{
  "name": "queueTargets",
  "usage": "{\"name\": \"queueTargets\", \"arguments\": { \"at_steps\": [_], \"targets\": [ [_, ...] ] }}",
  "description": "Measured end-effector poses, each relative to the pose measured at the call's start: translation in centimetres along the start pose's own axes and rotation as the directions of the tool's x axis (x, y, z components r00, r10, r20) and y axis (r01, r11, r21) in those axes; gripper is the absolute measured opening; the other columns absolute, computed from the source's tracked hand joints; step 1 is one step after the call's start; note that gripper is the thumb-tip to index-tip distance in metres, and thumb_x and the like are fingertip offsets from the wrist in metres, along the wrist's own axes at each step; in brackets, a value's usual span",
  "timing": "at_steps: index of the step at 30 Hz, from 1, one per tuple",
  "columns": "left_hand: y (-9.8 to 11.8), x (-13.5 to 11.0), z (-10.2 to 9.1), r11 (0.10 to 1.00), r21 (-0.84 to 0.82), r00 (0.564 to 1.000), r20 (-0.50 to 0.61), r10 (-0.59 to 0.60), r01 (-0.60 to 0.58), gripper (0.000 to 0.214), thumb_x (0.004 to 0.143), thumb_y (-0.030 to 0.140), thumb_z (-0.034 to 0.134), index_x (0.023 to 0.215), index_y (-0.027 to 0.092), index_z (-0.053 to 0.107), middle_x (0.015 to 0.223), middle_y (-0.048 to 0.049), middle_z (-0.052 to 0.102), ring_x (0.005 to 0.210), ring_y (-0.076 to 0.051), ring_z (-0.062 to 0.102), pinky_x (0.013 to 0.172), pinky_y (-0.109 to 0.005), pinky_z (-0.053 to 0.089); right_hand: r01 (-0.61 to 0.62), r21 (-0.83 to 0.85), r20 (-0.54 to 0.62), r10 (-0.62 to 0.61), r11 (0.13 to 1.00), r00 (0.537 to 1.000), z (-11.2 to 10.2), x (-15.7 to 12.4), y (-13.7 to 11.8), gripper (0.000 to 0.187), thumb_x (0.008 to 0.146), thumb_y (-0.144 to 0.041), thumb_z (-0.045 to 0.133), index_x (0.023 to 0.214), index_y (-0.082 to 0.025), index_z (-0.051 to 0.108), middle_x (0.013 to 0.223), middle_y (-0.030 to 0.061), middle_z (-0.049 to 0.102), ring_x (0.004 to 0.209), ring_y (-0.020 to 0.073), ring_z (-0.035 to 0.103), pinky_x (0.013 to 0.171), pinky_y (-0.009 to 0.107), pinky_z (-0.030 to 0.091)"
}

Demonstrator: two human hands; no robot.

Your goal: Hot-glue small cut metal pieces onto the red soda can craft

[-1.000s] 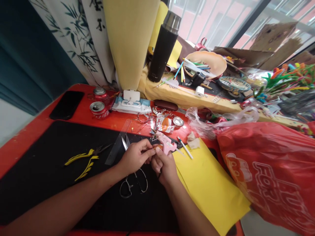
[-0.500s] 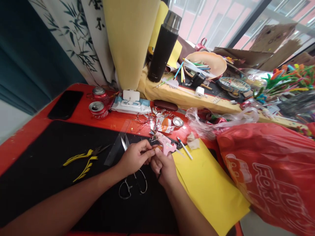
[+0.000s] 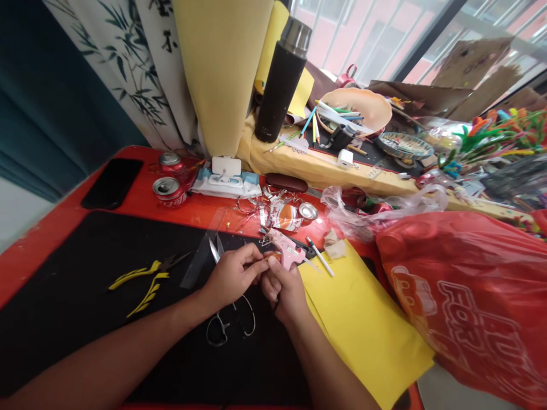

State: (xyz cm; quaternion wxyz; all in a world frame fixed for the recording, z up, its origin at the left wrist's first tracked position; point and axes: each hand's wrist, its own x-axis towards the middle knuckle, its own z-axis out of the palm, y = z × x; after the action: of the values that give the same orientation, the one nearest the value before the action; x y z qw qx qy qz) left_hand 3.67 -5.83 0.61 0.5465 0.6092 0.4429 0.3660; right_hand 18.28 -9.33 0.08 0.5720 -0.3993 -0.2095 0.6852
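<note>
Hands (image 3: 233, 274) (image 3: 288, 289) stayed over black mat (image 3: 85, 279) on red table (image 3: 55, 228).

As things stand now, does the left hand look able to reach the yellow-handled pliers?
Probably yes: the pliers lie uncovered on the black mat, beside the left forearm. However, the left hand seems busy holding a small orange piece.

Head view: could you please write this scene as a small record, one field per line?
left hand: pinches a small orange piece
right hand: pinches the same piece
just beyond hands: pink glue gun
partly hidden by left hand: scissors
left, on black mat: pliers with yellow handles, open
right side: yellow sheets, white pen at their far edge
back left: black phone, two red cans
far right: red bag
</note>
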Motion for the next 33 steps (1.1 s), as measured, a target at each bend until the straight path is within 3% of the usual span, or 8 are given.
{"name": "queueTargets", "arguments": {
  "at_steps": [12, 17, 22, 33],
  "targets": [
    [-0.16, 0.0, 0.07, 1.0, 0.009, 1.0, -0.011, 0.029, -0.029, 0.025, 0.098, 0.042, 0.07, 0.083, 0.022, 0.062, 0.062, 0.0028, 0.071, 0.053, -0.015, 0.067, 0.053, -0.023, 0.051, -0.001, -0.005, -0.004, 0.001, 1.0, 1.0, -0.08, -0.01, 0.02, 0.047, 0.081, -0.055, 0.099, 0.088, -0.015, 0.075, 0.042, -0.0148, 0.039, 0.032, 0.0043, 0.031, 0.035, 0.016, 0.027],
    [-0.02, 0.06, 0.01, 1.0, 0.002, 1.0, -0.008, 0.024, -0.024, 0.024, 0.098, 0.041, 0.07, 0.084, 0.022, 0.063, 0.063, 0.0028, 0.071, 0.054, -0.015, 0.068, 0.053, -0.022, 0.051, 0.005, -0.017, -0.002, -0.005, 1.0, 1.0, -0.01, 0.03, 0.02, 0.048, 0.082, -0.055, 0.098, 0.078, -0.017, 0.069, 0.042, -0.0145, 0.038, 0.032, 0.0045, 0.032, 0.035, 0.017, 0.027],
    [-0.07, 0.1, 0.05, 1.0, 0.0, 1.0, -0.007, 0.019, -0.019, 0.026, 0.097, 0.042, 0.071, 0.083, 0.022, 0.062, 0.063, 0.0025, 0.071, 0.053, -0.015, 0.068, 0.053, -0.023, 0.051, 0.004, -0.022, -0.006, -0.004, 1.0, 1.0, -0.05, 0.04, -0.01, 0.047, 0.082, -0.056, 0.097, 0.09, -0.016, 0.075, 0.042, -0.0149, 0.039, 0.032, 0.005, 0.031, 0.035, 0.017, 0.027],
    [0.01, 0.06, 0.01, 1.0, 0.0, 1.0, 0.008, 0.004, -0.004, 0.026, 0.097, 0.043, 0.069, 0.083, 0.023, 0.061, 0.063, 0.0031, 0.07, 0.054, -0.014, 0.067, 0.053, -0.023, 0.051, -0.005, 0.0, -0.015, 0.005, 1.0, 1.0, 0.08, 0.0, -0.13, 0.047, 0.08, -0.055, 0.099, 0.091, -0.015, 0.077, 0.043, -0.0149, 0.04, 0.033, 0.0044, 0.03, 0.035, 0.017, 0.026]
  ]
}}
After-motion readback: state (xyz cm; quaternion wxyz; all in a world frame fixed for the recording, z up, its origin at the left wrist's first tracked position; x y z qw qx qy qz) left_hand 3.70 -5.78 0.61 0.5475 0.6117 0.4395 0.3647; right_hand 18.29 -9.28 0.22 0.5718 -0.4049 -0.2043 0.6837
